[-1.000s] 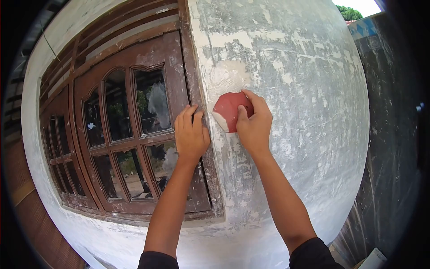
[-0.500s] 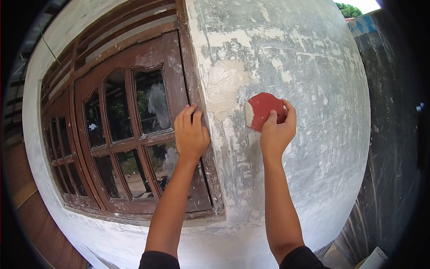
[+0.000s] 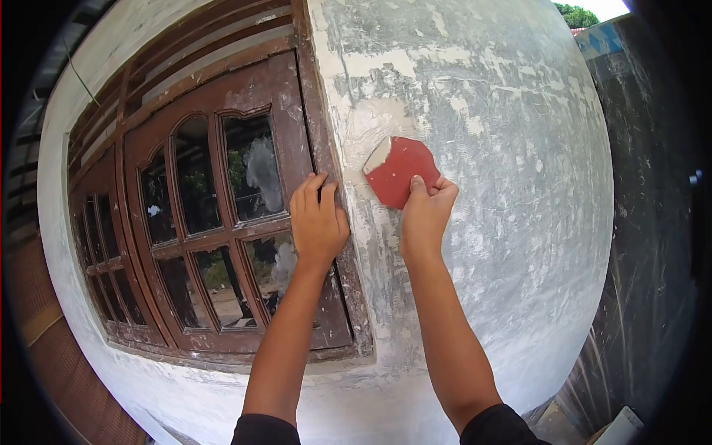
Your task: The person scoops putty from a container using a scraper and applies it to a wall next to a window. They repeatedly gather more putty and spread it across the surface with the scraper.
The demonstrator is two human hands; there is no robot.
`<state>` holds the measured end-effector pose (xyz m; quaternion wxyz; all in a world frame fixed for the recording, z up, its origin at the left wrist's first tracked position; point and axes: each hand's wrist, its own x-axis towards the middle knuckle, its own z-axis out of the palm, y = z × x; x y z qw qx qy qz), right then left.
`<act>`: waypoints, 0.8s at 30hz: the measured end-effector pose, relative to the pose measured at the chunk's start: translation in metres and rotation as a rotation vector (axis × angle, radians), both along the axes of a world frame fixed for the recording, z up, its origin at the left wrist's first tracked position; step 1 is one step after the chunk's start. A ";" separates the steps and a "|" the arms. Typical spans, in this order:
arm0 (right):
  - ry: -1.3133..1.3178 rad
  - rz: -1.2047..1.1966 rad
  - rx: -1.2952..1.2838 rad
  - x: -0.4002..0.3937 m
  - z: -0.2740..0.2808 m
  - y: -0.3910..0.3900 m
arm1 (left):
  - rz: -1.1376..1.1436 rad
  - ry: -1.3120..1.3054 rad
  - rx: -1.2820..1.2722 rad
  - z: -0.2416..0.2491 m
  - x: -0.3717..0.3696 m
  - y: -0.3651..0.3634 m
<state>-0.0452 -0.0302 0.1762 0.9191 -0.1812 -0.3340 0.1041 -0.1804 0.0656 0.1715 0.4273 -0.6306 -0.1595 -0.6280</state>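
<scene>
My right hand (image 3: 429, 215) grips a flat red scraper (image 3: 406, 172) by its right edge, the thumb on its face. Pale putty covers the scraper's upper left edge, which lies against the patchy grey wall (image 3: 519, 178) or very near it. A smooth cream patch of putty (image 3: 378, 119) shows on the wall just above. My left hand (image 3: 319, 222) rests on the right side of the brown wooden window frame (image 3: 356, 311), fingers bent over it and apart, with nothing held.
Brown window shutters (image 3: 200, 297) with dark glass panes fill the left side. A dark upright sheet (image 3: 645, 222) stands beyond the wall on the right. At the lower right lies a pale board (image 3: 619, 429). Green leaves (image 3: 578, 16) show at the top right.
My right hand has moved left and slightly up with the red scraper, which has turned so its putty-covered edge points to the upper left. My left hand has barely moved.
</scene>
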 end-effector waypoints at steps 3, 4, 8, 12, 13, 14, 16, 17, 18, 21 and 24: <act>-0.039 -0.015 -0.077 -0.015 -0.015 0.009 | -0.003 -0.001 0.010 0.001 -0.001 -0.001; -0.036 0.026 -0.019 -0.018 -0.020 0.010 | -0.010 0.001 0.007 0.000 -0.001 -0.001; -0.036 -0.130 -0.105 -0.018 -0.033 0.020 | -0.014 0.001 0.005 0.000 -0.002 0.001; 0.075 -0.136 -0.189 -0.003 -0.058 0.007 | -0.019 0.003 0.015 0.000 -0.002 0.002; 0.075 -0.137 -0.192 -0.006 -0.060 0.003 | -0.020 0.000 0.016 0.000 -0.001 0.002; 0.100 -0.105 -0.089 -0.010 -0.060 -0.001 | -0.021 0.000 0.015 0.001 -0.001 0.001; 0.127 -0.075 0.006 -0.016 -0.057 0.001 | -0.008 -0.011 0.014 0.000 -0.001 0.001; 0.060 -0.048 0.023 -0.017 -0.048 0.008 | -0.009 -0.009 0.011 -0.001 0.000 0.001; -0.009 -0.021 0.044 -0.016 -0.041 0.014 | -0.010 -0.009 0.016 -0.001 -0.001 0.001; -0.046 -0.108 -0.050 -0.015 -0.034 0.022 | -0.019 -0.004 0.020 0.000 -0.002 0.002; 0.114 -0.045 -0.060 -0.002 -0.054 0.016 | -0.021 0.000 0.015 -0.002 -0.002 0.002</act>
